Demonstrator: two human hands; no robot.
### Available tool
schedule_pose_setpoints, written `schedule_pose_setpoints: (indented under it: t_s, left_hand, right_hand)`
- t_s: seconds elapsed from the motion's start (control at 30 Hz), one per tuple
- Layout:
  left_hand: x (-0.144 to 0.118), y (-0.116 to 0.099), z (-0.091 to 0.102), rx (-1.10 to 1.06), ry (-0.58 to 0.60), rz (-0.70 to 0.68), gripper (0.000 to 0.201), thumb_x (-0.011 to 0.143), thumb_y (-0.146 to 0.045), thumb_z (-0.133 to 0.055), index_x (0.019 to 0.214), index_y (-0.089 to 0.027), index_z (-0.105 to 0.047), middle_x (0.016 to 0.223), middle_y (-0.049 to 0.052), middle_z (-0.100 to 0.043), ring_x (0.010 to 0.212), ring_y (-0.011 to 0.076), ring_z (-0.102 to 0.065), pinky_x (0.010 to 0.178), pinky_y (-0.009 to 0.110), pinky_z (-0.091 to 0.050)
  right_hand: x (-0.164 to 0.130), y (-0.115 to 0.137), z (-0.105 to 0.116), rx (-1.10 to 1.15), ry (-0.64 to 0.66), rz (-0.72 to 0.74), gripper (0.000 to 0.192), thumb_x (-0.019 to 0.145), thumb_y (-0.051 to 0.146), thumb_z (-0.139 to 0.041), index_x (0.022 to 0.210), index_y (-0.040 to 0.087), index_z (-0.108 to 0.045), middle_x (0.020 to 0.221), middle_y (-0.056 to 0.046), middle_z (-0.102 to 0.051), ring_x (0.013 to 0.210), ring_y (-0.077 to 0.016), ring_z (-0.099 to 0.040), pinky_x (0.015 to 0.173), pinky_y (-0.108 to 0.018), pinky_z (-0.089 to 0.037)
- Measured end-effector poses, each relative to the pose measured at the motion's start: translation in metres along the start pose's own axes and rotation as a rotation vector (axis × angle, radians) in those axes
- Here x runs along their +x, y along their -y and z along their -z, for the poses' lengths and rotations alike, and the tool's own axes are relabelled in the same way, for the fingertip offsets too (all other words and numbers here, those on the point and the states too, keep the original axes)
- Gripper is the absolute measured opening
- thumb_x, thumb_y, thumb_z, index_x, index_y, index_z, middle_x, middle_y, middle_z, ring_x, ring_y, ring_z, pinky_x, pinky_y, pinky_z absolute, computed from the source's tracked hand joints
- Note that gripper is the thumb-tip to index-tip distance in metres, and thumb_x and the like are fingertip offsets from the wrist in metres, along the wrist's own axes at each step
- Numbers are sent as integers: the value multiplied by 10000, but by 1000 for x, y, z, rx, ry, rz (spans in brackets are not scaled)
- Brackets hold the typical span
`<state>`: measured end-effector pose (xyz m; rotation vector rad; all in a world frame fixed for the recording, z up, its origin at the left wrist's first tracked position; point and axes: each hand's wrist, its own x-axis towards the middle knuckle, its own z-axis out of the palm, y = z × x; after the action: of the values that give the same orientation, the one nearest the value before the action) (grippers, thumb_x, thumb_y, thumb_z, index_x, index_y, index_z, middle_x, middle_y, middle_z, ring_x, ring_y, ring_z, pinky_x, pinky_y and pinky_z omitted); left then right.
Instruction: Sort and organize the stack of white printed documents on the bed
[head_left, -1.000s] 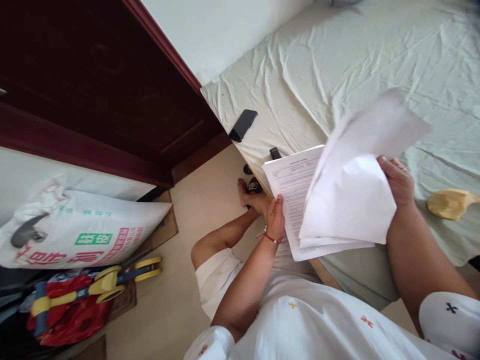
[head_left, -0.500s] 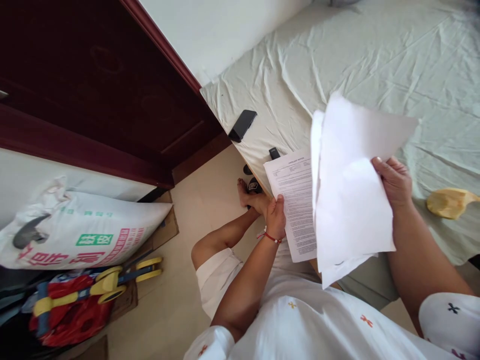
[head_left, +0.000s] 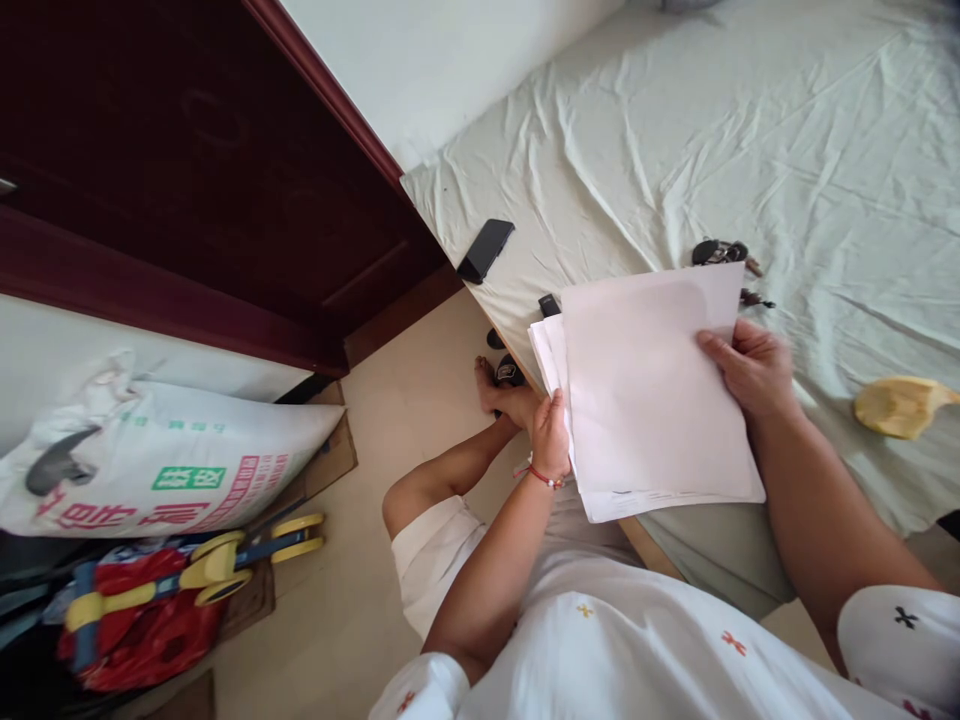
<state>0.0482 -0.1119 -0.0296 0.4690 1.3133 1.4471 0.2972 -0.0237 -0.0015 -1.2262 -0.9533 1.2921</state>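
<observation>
A loose stack of paper sheets (head_left: pixel 660 390) lies between my two hands, above the edge of the cloth-covered surface, its top sheet showing a blank side. My left hand (head_left: pixel 552 438), with a red string bracelet at the wrist, grips the stack's left edge, thumb on top. On the right edge my right hand (head_left: pixel 750 368) is closed, its thumb over the top sheet and the other fingers partly hidden behind. Other sheets stick out at the upper left and along the bottom, slightly out of line.
A black phone (head_left: pixel 486 250) and a small black object (head_left: pixel 549 305) lie near the surface's left edge. Keys (head_left: pixel 720 252) sit behind the papers. A yellow, peeled-looking object (head_left: pixel 900 407) is at right. A white sack (head_left: pixel 180 460) and a yellow-wheeled toy (head_left: pixel 217 570) stand on the floor.
The raised, bent sheets have come down flat over the printed page, which they now cover. My right hand has moved left and slightly down; the keys have come into view.
</observation>
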Motion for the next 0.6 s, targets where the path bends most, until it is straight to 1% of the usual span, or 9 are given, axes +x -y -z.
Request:
schedule_pose_setpoints:
  t_s: [0.2, 0.3, 0.43, 0.5, 0.6]
  left_hand:
    - [-3, -5, -4, -13, -15, 39, 475, 777, -599, -807, 1015, -188, -793, 1045, 66, -819, 1139, 283, -730, 1067, 396, -521]
    - [-3, -3, -3, -17, -20, 45, 455, 775, -583, -817, 998, -187, -792, 1054, 65, -819, 1136, 279, -732, 1074, 397, -519]
    - [-2, 1, 1, 0, -12, 25, 478, 781, -602, -807, 1022, -190, -791, 1087, 74, -818, 1113, 276, -738, 1060, 398, -529]
    - [-2, 1, 2, 9, -8, 25, 483, 787, -612, -797, 1029, -195, -790, 1082, 73, -819, 1122, 280, -735, 1066, 399, -525]
    - [-3, -1, 1, 9, -3, 27, 483, 797, -613, -787, 1031, -190, -790, 1059, 72, -819, 1140, 292, -728, 1075, 406, -515]
  right_hand:
    - [0, -6, 1, 3, 45, 13, 299, 745, 441, -895, 948, 238, -810, 824, -17, -777, 602, -138, -632, 526, -247, -523]
    - [-1, -7, 0, -16, 57, 5, 306, 751, 462, -890, 938, 236, -805, 827, -15, -779, 597, -136, -625, 518, -244, -516]
    - [-2, -8, -2, -66, 72, -8, 329, 768, 505, -865, 955, 243, -800, 844, -13, -782, 611, -145, -625, 530, -256, -524]
    - [-2, -8, -4, -87, 84, -3, 328, 778, 524, -849, 954, 252, -794, 845, -9, -777, 618, -149, -625, 536, -261, -526]
    - [-2, -9, -4, -125, 85, 26, 332, 777, 554, -837, 914, 257, -779, 806, -1, -755, 587, -144, -600, 503, -262, -499]
